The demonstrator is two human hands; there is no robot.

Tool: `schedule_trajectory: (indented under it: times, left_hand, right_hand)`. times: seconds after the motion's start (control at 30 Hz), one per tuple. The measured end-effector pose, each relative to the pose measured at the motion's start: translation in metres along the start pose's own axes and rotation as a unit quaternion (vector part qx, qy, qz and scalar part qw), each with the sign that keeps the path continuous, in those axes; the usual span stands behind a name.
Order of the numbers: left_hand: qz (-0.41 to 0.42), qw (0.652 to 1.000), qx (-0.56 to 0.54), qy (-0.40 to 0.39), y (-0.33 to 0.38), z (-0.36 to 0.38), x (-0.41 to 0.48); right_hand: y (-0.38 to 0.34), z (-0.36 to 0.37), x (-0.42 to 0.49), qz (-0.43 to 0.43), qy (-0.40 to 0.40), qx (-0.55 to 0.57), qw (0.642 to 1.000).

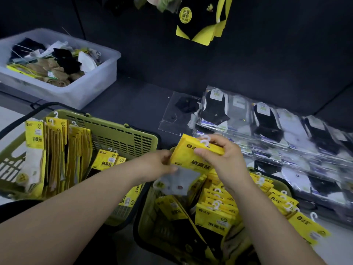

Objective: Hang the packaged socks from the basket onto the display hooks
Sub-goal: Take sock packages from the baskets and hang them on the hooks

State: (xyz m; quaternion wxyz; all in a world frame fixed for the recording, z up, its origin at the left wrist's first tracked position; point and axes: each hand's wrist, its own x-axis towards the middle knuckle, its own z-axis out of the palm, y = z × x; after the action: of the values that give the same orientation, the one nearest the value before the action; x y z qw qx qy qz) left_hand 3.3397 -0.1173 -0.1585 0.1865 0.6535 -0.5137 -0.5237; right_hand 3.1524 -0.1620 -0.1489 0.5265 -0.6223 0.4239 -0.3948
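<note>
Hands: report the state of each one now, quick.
Left hand: closed on the left edge of the sock pack.
Right hand: closed on the pack's top, by its hook.

a pack of socks [191, 161] with a yellow card header, black printed characters and a white plastic hook at its top is held tilted above the right-hand green basket [145, 217], the grey-white socks hanging below the card. that basket holds many more yellow-headed sock packs [215, 217] standing in rows, hooks up. to its left, a second green basket [122, 132] holds upright yellow packs [55, 155] leaning against its left side. beyond the baskets, black socks on yellow cards [202, 20] hang on the dark display wall.
</note>
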Motion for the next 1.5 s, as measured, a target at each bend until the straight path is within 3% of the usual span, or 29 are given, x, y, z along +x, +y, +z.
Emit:
schedule_trajectory:
  times: [0.07, 0.17, 0.23, 0.33, 0.4, 0.43, 0.5, 0.57, 0.67, 0.8, 0.9, 1.0, 1.13, 1.2, 1.23, 1.3, 1.33, 1.4, 1.5]
  left_hand:
    - [0.012, 0.998, -0.041, 0.054, 0.001, 0.001, 0.003]
    - [0.016, 0.991, -0.058, 0.12, 0.001, -0.005, 0.004]
    - [0.011, 0.986, -0.045, 0.158, -0.002, -0.01, 0.006]
    - [-0.007, 0.982, -0.014, 0.188, -0.003, -0.016, 0.009]
    - [-0.006, 0.98, -0.018, 0.2, -0.002, -0.02, 0.012]
    - [-0.001, 0.978, -0.02, 0.208, -0.003, -0.021, 0.012]
    - [0.01, 0.974, -0.006, 0.226, -0.003, -0.023, 0.011]
    - [0.02, 0.969, 0.018, 0.244, -0.005, -0.025, 0.011]
    - [0.033, 0.969, 0.054, 0.24, -0.004, -0.026, 0.011]
    - [0.066, 0.983, 0.009, 0.169, 0.006, -0.01, 0.011]
    - [0.077, 0.987, -0.112, 0.091, 0.016, 0.01, 0.008]
    - [0.075, 0.969, -0.232, 0.046, 0.021, 0.021, 0.006]
    - [0.12, 0.981, -0.143, 0.05, 0.02, 0.023, 0.01]
    - [0.128, 0.98, -0.128, 0.087, 0.022, 0.016, 0.013]
    - [0.13, 0.977, -0.132, 0.105, 0.023, 0.011, 0.013]
    - [0.129, 0.972, -0.144, 0.132, 0.023, 0.003, 0.016]
    - [0.13, 0.97, -0.148, 0.141, 0.021, 0.001, 0.016]
    - [0.13, 0.969, -0.148, 0.152, 0.02, 0.0, 0.017]
    - [0.132, 0.971, -0.135, 0.149, 0.02, 0.003, 0.015]
  right_hand:
    - [0.006, 0.003, -0.009, 0.01, 0.071, 0.066, 0.995]
    - [0.039, 0.014, -0.032, 0.113, 0.135, 0.092, 0.98]
    - [0.066, 0.032, -0.049, 0.176, 0.036, -0.042, 0.983]
    - [0.111, 0.067, -0.065, 0.217, -0.17, -0.284, 0.918]
    - [0.126, 0.079, -0.065, 0.23, -0.193, -0.401, 0.866]
    - [0.126, 0.079, -0.063, 0.22, -0.177, -0.427, 0.859]
    - [0.119, 0.068, -0.064, 0.183, -0.128, -0.383, 0.896]
    - [0.102, 0.046, -0.066, 0.172, -0.055, -0.284, 0.942]
    - [0.061, 0.016, -0.056, 0.149, 0.079, -0.109, 0.98]
    - [0.02, 0.014, -0.035, 0.126, 0.158, 0.137, 0.97]
    - [0.015, 0.026, -0.026, 0.078, 0.225, 0.14, 0.961]
    - [0.014, 0.031, -0.02, 0.059, 0.291, 0.144, 0.944]
    - [0.022, 0.007, -0.025, 0.084, 0.227, 0.168, 0.955]
    - [0.037, -0.018, -0.041, 0.114, 0.178, 0.063, 0.975]
    - [0.049, -0.029, -0.052, 0.137, 0.155, -0.071, 0.976]
    - [0.077, -0.044, -0.077, 0.192, 0.081, -0.332, 0.92]
    - [0.09, -0.045, -0.088, 0.215, 0.041, -0.405, 0.888]
    - [0.112, -0.038, -0.102, 0.225, -0.001, -0.464, 0.857]
    - [0.129, -0.027, -0.112, 0.182, 0.035, -0.469, 0.864]
